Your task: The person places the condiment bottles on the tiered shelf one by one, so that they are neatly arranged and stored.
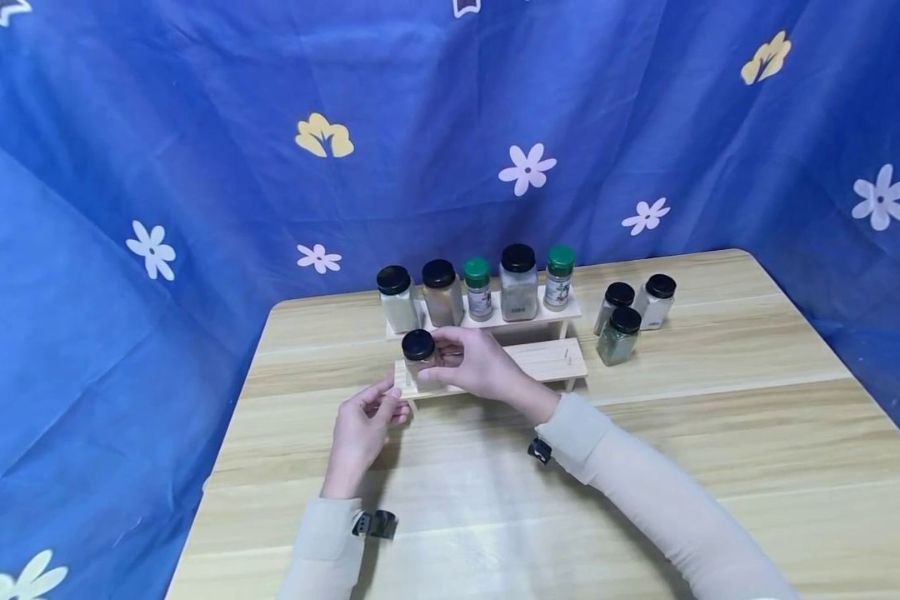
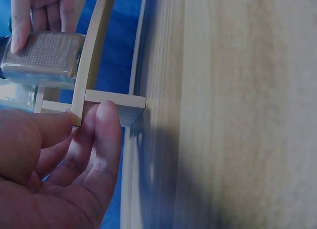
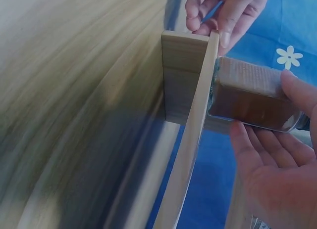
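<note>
My right hand (image 1: 480,362) grips a spice jar (image 3: 252,93) with a black lid and brown contents, thumb on one side and fingers on the other. The jar's base stands on or just against the left end of the front wooden shelf (image 1: 543,360). At that same end my left hand (image 1: 363,425) pinches the shelf's corner, its thumb (image 2: 54,127) on the top board and its fingers beside the short leg (image 2: 116,99). Behind, on the rear wooden shelf (image 1: 487,327), several jars stand in a row, among them a green-lidded one (image 1: 477,287).
To the right of the shelves, three black-lidded jars stand together on the wooden table, the nearest a green-filled jar (image 1: 618,337). A blue flowered cloth (image 1: 420,125) hangs behind the table and along its sides.
</note>
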Tool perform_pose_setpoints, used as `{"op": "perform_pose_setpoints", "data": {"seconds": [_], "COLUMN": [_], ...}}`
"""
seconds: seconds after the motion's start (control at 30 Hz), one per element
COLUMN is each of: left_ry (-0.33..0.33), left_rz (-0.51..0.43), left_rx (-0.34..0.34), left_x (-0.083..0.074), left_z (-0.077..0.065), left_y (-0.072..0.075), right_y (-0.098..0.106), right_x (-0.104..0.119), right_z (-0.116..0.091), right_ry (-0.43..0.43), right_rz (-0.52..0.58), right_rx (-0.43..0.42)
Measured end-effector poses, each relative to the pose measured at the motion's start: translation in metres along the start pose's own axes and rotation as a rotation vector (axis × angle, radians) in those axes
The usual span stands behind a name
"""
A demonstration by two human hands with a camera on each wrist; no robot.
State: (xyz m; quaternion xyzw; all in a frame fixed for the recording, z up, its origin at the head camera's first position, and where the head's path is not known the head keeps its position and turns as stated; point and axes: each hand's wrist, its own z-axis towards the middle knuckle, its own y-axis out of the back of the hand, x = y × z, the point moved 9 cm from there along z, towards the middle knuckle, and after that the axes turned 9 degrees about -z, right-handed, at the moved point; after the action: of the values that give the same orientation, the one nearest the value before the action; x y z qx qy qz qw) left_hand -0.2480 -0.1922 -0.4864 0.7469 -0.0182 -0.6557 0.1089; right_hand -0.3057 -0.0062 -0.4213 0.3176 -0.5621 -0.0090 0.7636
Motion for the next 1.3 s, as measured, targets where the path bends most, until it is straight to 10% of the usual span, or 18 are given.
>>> {"op": "perform_pose_setpoints", "data": {"seconds": [0.57,1.3], "left_ry": [-0.014,0.011], "left_rz": [-0.018,-0.040], "left_rx": [0.003,0.024], "left_x": [0.000,0.006], "left_z": [0.001,0.004], "left_y": [-0.003,0.000], "right_y": [0.037,0.175], "right_x": [-0.015,-0.065], "right_z": [-0.026,-0.113], "right_ry": [-0.013,-0.079], "right_rz": [0.126,0.077], "right_rx": [-0.031,-0.321]}}
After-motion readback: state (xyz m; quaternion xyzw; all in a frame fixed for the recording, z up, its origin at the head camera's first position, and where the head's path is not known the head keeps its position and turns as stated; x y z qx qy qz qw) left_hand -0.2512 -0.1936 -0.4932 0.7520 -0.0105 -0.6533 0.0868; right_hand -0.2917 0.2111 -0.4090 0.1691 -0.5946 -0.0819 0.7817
